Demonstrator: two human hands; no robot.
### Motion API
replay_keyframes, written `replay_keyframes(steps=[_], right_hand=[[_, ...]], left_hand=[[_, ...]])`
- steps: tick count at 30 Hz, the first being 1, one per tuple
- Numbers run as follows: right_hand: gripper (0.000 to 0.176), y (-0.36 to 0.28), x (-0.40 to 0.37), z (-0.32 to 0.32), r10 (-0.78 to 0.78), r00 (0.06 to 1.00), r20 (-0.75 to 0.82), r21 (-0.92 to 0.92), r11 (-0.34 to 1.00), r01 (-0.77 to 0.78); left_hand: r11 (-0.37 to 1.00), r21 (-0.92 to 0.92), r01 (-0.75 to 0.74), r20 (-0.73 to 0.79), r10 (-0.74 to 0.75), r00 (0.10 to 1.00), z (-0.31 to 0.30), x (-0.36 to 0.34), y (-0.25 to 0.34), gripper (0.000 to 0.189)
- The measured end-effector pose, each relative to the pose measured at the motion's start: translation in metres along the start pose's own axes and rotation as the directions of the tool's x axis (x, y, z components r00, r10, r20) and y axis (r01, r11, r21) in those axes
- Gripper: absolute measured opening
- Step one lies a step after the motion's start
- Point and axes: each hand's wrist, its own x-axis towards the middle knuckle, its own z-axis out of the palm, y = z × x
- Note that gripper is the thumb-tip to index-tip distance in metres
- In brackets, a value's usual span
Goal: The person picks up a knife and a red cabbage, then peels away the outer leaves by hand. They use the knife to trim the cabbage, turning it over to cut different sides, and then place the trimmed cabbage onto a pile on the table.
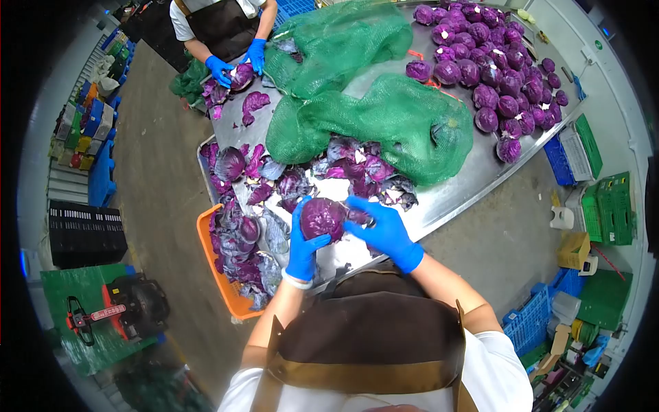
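Note:
A round red cabbage (322, 218) is gripped from its left side by my left hand (302, 250), a blue glove with the thumb along the cabbage's lower edge. At its right, my gloved right hand (386, 233) pinches a dark purple cabbage leaf (360, 218) between thumb and fingers. Whether this leaf is still attached to the head cannot be made out. Loose outer leaves (357, 168) and scraps lie on the metal table (443, 202) just beyond my hands. To the left, an orange crate (218, 275) holds a heap of purple and greyish leaves.
Green mesh sacks (384, 123) spread across the table's middle. Many red cabbages (504, 75) are piled at the far right. Across the table, a co-worker's blue-gloved hands (237, 65) handle another cabbage. A pallet jack (123, 310) stands on the floor at left; crates (532, 319) line the right.

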Motion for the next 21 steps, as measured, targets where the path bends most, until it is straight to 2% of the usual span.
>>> replay_keyframes(steps=[1, 2, 3, 5, 7, 8, 11, 12, 13, 14, 15, 17, 18, 19, 20, 21], right_hand=[[0.052, -0.012, 0.001, 0.0, -0.078, 0.997, -0.012, -0.007, 0.997, 0.078], [0.052, -0.012, 0.002, 0.0, -0.113, 0.994, 0.005, -0.137, 0.984, 0.112], [0.052, -0.01, 0.009, -0.003, -0.156, 0.987, 0.028, -0.262, 0.952, 0.158], [0.046, -0.013, 0.025, -0.018, -0.115, 0.981, 0.158, -0.23, 0.962, 0.15], [0.042, -0.002, 0.039, -0.032, -0.089, 0.957, 0.275, -0.207, 0.967, 0.149], [0.036, 0.006, 0.044, -0.038, -0.148, 0.954, 0.261, -0.201, 0.958, 0.204], [0.029, 0.052, 0.07, -0.063, -0.095, 0.969, 0.229, -0.137, 0.982, 0.129], [0.028, 0.063, 0.088, -0.078, 0.026, 0.974, 0.223, -0.033, 0.999, -0.019], [0.038, 0.067, 0.107, -0.099, 0.335, 0.888, 0.315, 0.027, 0.932, -0.361], [0.044, 0.087, 0.116, -0.115, 0.186, 0.956, 0.226, -0.11, 0.98, -0.164], [0.051, 0.104, 0.124, -0.124, 0.009, 0.987, 0.159, -0.259, 0.965, 0.033], [0.063, 0.102, 0.122, -0.132, -0.171, 0.97, 0.171, -0.022, 0.984, 0.177], [0.067, 0.08, 0.119, -0.143, -0.025, 0.941, 0.337, 0.163, 0.986, -0.032], [0.068, 0.078, 0.119, -0.146, -0.07, 0.882, 0.465, 0.368, 0.922, -0.121], [0.069, 0.076, 0.119, -0.148, -0.114, 0.804, 0.584, 0.518, 0.814, -0.261], [0.064, 0.072, 0.121, -0.155, -0.198, 0.781, 0.592, 0.632, 0.716, -0.298]], left_hand=[[0.976, 0.195, -0.097, 0.021, 0.095, 0.995, 0.004, 0.006, 0.0, 0.097], [0.945, 0.3, -0.133, 0.029, 0.13, 0.991, 0.007, 0.005, -0.001, 0.103], [0.927, 0.315, -0.202, 0.038, 0.2, 0.979, 0.01, 0.008, -0.006, 0.103], [0.9, 0.328, -0.285, 0.04, 0.289, 0.957, 0.017, 0.012, -0.008, 0.102], [0.86, 0.417, -0.294, 0.002, 0.322, 0.947, 0.031, 0.015, -0.012, 0.103], [0.839, 0.461, -0.287, -0.018, 0.333, 0.943, 0.039, 0.017, -0.015, 0.103], [0.9, 0.37, -0.232, -0.061, 0.273, 0.96, 0.055, 0.023, -0.035, 0.105], [0.947, 0.259, -0.191, -0.068, 0.215, 0.974, 0.066, 0.024, -0.039, 0.099], [0.991, -0.055, -0.122, -0.081, 0.118, 0.99, 0.08, 0.028, -0.038, 0.095], [0.929, -0.366, -0.045, -0.067, 0.022, 0.998, 0.097, 0.03, -0.032, 0.091], [0.768, -0.64, 0.028, -0.024, -0.057, 0.998, 0.116, 0.033, -0.025, 0.088], [0.764, -0.646, -0.002, -0.098, -0.08, 0.992, 0.149, 0.042, -0.018, 0.081], [0.924, -0.377, -0.062, -0.217, -0.023, 0.976, 0.167, 0.045, -0.019, 0.078], [0.988, 0.011, -0.154, -0.154, 0.154, 0.976, 0.176, 0.054, -0.026, 0.071], [0.841, 0.477, -0.254, -0.084, 0.331, 0.94, 0.184, 0.064, -0.033, 0.065], [0.565, 0.766, -0.307, -0.013, 0.491, 0.871, 0.191, 0.075, -0.041, 0.061]])
